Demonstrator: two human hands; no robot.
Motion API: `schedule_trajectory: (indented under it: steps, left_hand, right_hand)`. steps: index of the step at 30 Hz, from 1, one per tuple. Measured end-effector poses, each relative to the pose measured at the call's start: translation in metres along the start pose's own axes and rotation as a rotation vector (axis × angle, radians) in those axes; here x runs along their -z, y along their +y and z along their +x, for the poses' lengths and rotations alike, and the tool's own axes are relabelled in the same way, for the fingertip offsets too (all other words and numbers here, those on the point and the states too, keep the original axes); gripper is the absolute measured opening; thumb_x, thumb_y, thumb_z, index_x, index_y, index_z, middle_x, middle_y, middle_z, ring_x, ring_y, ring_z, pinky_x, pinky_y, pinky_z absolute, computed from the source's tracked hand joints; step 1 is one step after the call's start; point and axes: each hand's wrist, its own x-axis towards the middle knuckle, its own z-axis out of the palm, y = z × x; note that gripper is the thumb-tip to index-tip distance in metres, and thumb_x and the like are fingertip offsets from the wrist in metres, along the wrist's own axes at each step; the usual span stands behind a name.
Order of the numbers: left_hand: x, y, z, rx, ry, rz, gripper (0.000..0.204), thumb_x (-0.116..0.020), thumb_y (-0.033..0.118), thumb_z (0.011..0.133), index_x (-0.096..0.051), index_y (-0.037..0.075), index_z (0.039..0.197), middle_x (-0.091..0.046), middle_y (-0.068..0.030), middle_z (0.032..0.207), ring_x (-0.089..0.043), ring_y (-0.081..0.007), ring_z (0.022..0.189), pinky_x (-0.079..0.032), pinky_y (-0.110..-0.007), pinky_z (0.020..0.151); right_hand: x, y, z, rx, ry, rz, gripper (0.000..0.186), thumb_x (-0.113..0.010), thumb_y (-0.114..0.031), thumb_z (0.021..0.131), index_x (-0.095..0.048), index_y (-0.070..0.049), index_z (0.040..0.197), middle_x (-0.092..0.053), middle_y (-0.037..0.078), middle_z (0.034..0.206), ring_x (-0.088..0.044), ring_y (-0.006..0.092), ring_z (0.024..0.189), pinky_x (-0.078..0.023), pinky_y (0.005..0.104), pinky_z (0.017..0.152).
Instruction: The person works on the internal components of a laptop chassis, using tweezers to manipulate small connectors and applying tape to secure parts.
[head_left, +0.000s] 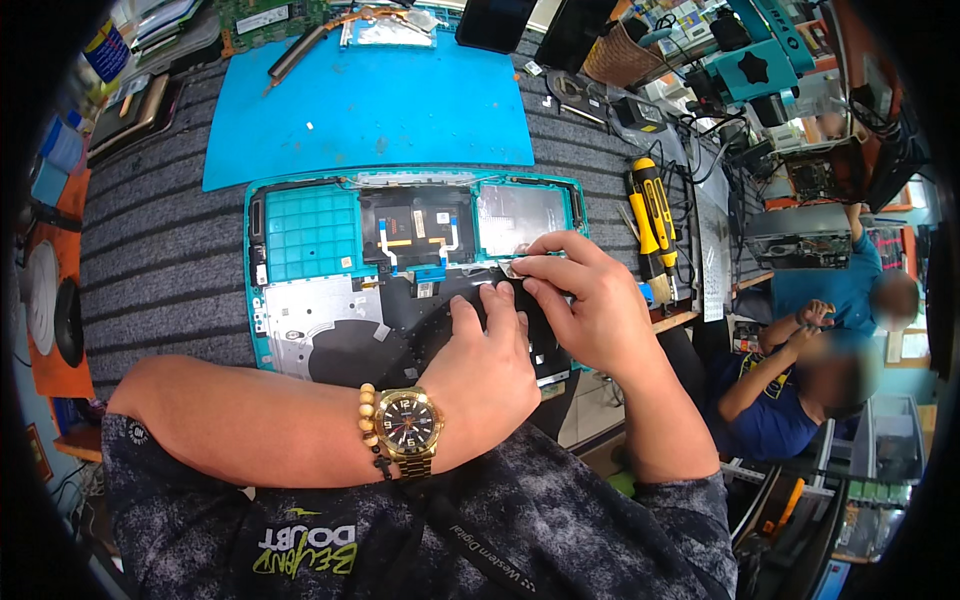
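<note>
A teal laptop top case [305, 232] lies inside-up in front of me, with black film [400, 320] over part of its keyboard area and a silver metal plate [300, 305] bared at the left. Fingers stretched, my left hand [487, 355] rests on the black film right of centre. Just beyond those fingertips, my right hand [590, 300] pinches a small silvery piece [513, 269] at the film's upper edge, below the pale panel. Its thumb and fingers hide most of that piece. Short blue-ended ribbon cables [383, 240] stand out on the touchpad's back, left of both hands.
A blue mat [375, 110] lies beyond the case, with a soldering iron [297, 62] at its far edge. Yellow-and-black screwdrivers [652, 215] stand to the right. A teal microscope [755, 70] is at far right. Two people [775, 390] sit beyond it.
</note>
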Motion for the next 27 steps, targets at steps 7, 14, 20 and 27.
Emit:
schedule_trajectory:
  steps: [7, 14, 20, 27]
  left_hand:
    - [0.003, 0.002, 0.001, -0.016, -0.037, 0.007, 0.098, -0.086, 0.062, 0.094, -0.074, -0.017, 0.151, -0.070, -0.0450, 0.157, -0.064, -0.0542, 0.149, -0.057, -0.066, 0.116]
    - [0.001, -0.001, 0.002, -0.023, -0.008, -0.028, 0.100, -0.089, 0.062, 0.092, -0.073, -0.018, 0.151, -0.069, -0.0480, 0.156, -0.064, -0.0554, 0.148, -0.057, -0.066, 0.113]
    - [0.000, -0.002, 0.002, -0.013, 0.006, -0.006, 0.101, -0.089, 0.063, 0.091, -0.074, -0.018, 0.151, -0.069, -0.0487, 0.156, -0.065, -0.0559, 0.148, -0.057, -0.066, 0.112]
    - [-0.002, -0.002, 0.003, 0.001, 0.013, -0.016, 0.103, -0.088, 0.065, 0.091, -0.073, -0.018, 0.151, -0.068, -0.0486, 0.156, -0.065, -0.0559, 0.149, -0.057, -0.066, 0.112]
  right_hand:
    - [-0.018, -0.002, -0.008, 0.054, 0.123, -0.119, 0.022, -0.088, -0.004, 0.099, -0.089, -0.008, 0.121, -0.081, 0.011, 0.121, -0.082, 0.0394, 0.101, -0.066, 0.0480, 0.085]
    - [0.004, -0.001, 0.006, 0.206, 0.024, -0.304, 0.022, -0.089, -0.012, 0.094, -0.090, -0.013, 0.116, -0.080, 0.009, 0.126, -0.079, 0.0351, 0.103, -0.063, 0.0480, 0.088]
    - [0.021, -0.012, 0.024, 0.322, -0.046, -0.435, 0.021, -0.087, -0.018, 0.090, -0.089, -0.013, 0.110, -0.077, 0.005, 0.128, -0.076, 0.0276, 0.110, -0.060, 0.0438, 0.094]
    - [0.022, -0.011, 0.021, 0.315, -0.075, -0.476, 0.028, -0.091, -0.015, 0.087, -0.092, -0.016, 0.114, -0.077, 0.005, 0.130, -0.075, 0.0290, 0.112, -0.059, 0.0454, 0.095]
